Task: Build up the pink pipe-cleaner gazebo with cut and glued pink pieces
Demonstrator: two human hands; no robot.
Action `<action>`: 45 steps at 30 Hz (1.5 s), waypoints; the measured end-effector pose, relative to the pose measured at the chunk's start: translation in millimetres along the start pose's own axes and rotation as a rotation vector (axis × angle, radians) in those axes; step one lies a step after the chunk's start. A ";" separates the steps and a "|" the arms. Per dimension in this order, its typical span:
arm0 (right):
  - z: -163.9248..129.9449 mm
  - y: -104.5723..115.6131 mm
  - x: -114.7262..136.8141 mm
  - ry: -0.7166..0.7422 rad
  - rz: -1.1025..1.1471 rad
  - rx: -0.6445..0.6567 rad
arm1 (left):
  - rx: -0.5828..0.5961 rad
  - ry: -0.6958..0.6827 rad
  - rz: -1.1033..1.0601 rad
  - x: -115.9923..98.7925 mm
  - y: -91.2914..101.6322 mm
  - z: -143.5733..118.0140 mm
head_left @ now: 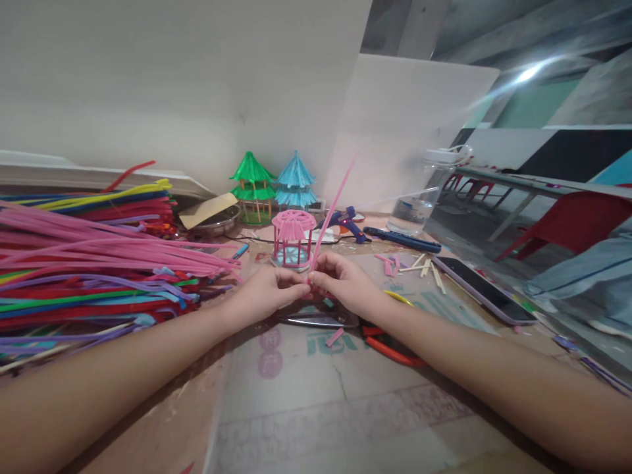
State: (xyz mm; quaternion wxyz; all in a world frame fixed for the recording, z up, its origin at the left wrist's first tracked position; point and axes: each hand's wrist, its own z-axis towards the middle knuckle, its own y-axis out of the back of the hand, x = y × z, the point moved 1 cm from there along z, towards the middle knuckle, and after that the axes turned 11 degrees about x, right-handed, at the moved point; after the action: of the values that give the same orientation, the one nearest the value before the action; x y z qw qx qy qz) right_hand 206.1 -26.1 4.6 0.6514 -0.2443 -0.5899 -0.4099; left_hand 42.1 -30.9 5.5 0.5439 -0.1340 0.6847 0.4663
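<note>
Both my hands meet over the mat, just in front of a small pink pavilion model with thin posts and a pale blue base. A long, thin pink strip rises from between my fingers, leaning to the right. My right hand pinches it near its lower end. My left hand is closed too, thumb and forefinger pressed together at the strip's bottom end. Fingertips hide that end. Beneath my hands lie scissors with red-orange handles, partly covered by my right arm.
Bundled coloured strips fill the left side. Green and blue pavilion models stand at the back, near a glue gun, a dark cutter and a water jug. Sticks and a phone lie at right.
</note>
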 end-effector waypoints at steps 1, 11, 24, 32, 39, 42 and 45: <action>0.0 0.1 -0.2 -0.002 0.003 0.002 | 0.006 0.003 -0.003 -0.6 -0.1 -0.2; 0.9 -0.3 -2.6 0.003 0.035 0.002 | 0.026 0.039 -0.026 -0.5 1.3 -0.4; 1.5 1.1 -4.4 0.008 0.040 0.018 | 0.045 0.047 -0.065 0.8 1.9 0.3; 2.0 -1.1 -6.0 0.005 0.017 0.031 | 0.053 0.050 -0.032 5.7 2.8 1.5; -12.1 21.9 27.6 -0.041 -0.371 0.210 | 0.019 0.057 -0.034 4.8 2.7 -0.8; -30.7 33.8 47.7 -0.183 -0.696 0.442 | -0.008 0.075 -0.096 1.5 0.4 -1.7; -50.6 39.7 59.0 -0.303 -0.954 0.502 | -0.041 0.095 -0.129 0.3 -1.4 -1.7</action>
State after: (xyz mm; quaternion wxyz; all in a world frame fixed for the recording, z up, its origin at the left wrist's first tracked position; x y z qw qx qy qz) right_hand 265.7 -59.5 59.0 0.3399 0.1561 -0.8015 -0.4666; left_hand 41.9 -32.9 4.5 0.5369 -0.2111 0.6900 0.4372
